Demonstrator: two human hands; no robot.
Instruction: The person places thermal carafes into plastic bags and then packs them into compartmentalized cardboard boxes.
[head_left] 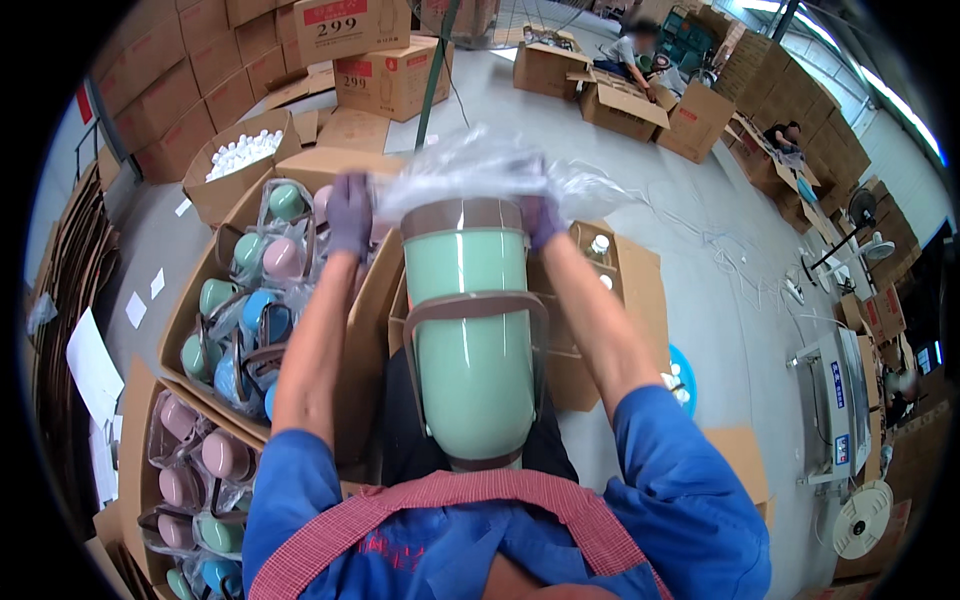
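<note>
While the pale green plastic bottle with brown strap (472, 340) stands centred, gloved left hand (349, 212) at 10 o'clock and right hand (540, 215) at 2 o'clock grip the clear crinkled plastic bag (470, 170).

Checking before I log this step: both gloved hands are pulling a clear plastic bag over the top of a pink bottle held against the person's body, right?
Not quite: the bottle is pale green, not pink, with a brown strap and rim. The head view shows it. The rest holds: the left hand and right hand, both gloved, hold the clear plastic bag at the bottle's top.
</note>
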